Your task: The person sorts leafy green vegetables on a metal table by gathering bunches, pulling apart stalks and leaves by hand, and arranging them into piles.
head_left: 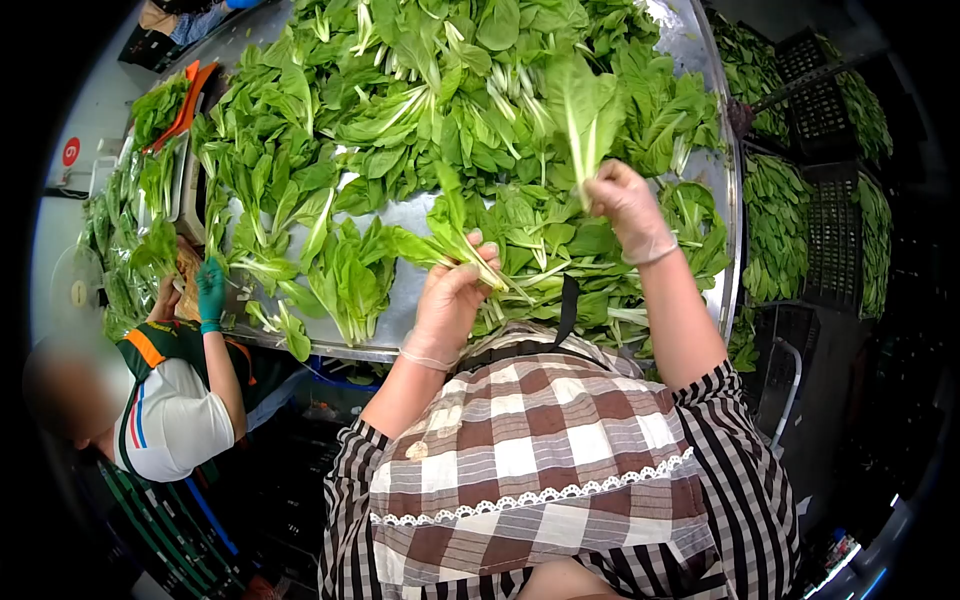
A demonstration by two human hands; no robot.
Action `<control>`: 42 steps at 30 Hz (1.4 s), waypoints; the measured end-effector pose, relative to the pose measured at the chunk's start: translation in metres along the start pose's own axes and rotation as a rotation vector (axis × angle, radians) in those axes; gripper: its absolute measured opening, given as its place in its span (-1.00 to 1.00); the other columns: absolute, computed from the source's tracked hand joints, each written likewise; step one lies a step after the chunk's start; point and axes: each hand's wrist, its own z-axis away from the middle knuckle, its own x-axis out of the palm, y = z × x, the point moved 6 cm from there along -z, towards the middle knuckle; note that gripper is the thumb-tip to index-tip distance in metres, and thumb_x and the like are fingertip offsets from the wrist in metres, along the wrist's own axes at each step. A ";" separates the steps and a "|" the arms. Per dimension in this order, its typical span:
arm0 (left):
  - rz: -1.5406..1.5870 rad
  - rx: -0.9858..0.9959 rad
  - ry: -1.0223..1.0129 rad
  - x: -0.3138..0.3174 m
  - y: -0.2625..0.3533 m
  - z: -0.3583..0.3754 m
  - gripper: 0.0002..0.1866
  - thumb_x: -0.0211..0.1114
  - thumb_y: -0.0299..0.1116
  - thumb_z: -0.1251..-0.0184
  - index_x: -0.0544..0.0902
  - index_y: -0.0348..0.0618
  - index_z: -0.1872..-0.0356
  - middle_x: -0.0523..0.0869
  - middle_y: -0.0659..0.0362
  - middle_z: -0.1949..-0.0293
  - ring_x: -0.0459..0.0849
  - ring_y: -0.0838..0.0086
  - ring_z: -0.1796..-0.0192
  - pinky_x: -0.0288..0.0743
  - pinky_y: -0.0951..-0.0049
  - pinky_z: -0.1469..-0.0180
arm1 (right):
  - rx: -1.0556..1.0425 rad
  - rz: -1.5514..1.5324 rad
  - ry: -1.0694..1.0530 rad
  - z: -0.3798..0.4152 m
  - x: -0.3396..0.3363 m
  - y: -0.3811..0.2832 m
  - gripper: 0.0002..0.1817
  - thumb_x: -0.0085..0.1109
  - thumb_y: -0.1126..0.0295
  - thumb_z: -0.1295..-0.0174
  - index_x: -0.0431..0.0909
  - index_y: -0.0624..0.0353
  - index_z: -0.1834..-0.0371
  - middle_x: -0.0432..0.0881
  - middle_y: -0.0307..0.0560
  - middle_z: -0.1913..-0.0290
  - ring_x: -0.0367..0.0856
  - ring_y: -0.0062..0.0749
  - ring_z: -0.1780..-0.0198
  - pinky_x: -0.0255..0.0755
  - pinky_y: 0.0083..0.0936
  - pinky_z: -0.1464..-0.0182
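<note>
Close to the table's front edge, my left hand (455, 295) is closed round the pale stems of a small bunch of leafy greens (450, 225), whose leaves point up and left. Farther right and higher, my right hand (625, 208) pinches the white stem of a large leafy green (582, 110), held upright above the pile. Both hands wear thin clear gloves. Loose greens (440, 120) lie heaped on the metal table (408, 215) beyond and between the hands. More leaves (350, 275) lie just left of my left hand.
A co-worker (180, 400) stands at the left, one green-gloved hand (210, 290) near greens. Black crates (835, 240) with greens stand beyond the table's right edge. An orange object (187, 105) is at the upper left. Another person's sleeve (198, 22) shows at the top left.
</note>
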 end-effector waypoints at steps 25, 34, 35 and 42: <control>-0.237 0.210 0.027 0.003 -0.001 -0.007 -0.65 0.33 -0.57 -0.27 0.56 -0.18 -0.07 0.72 0.16 0.04 0.67 0.42 -0.02 0.48 0.34 -0.18 | 0.038 0.225 -0.388 0.054 0.081 0.075 -0.71 0.48 0.43 -0.10 0.61 0.25 0.16 0.59 -0.32 0.37 0.49 -0.73 0.39 0.41 -0.73 0.34; -0.297 0.195 0.124 -0.001 -0.002 -0.010 -0.55 0.36 -0.59 -0.25 0.47 -0.21 -0.16 0.67 0.15 -0.02 0.64 0.45 -0.05 0.49 0.43 -0.16 | -0.098 0.270 -0.270 0.052 0.082 0.082 -0.78 0.45 0.42 -0.13 0.52 0.17 0.35 0.55 -0.36 0.44 0.42 -0.76 0.45 0.34 -0.72 0.41; -0.313 0.209 0.127 0.000 -0.002 -0.009 -0.54 0.36 -0.59 -0.24 0.46 -0.21 -0.17 0.67 0.15 -0.03 0.64 0.45 -0.05 0.49 0.42 -0.17 | -0.104 0.316 -0.274 0.052 0.081 0.085 -0.77 0.45 0.43 -0.13 0.52 0.16 0.35 0.54 -0.36 0.44 0.41 -0.76 0.46 0.32 -0.72 0.42; -0.300 0.209 0.160 -0.005 -0.001 -0.006 -0.55 0.40 -0.59 -0.21 0.51 -0.20 -0.13 0.69 0.15 -0.01 0.65 0.43 -0.03 0.50 0.40 -0.14 | -0.048 0.049 -0.295 0.057 0.082 0.090 -0.77 0.42 0.48 -0.15 0.48 0.17 0.31 0.52 -0.34 0.44 0.44 -0.74 0.46 0.35 -0.73 0.42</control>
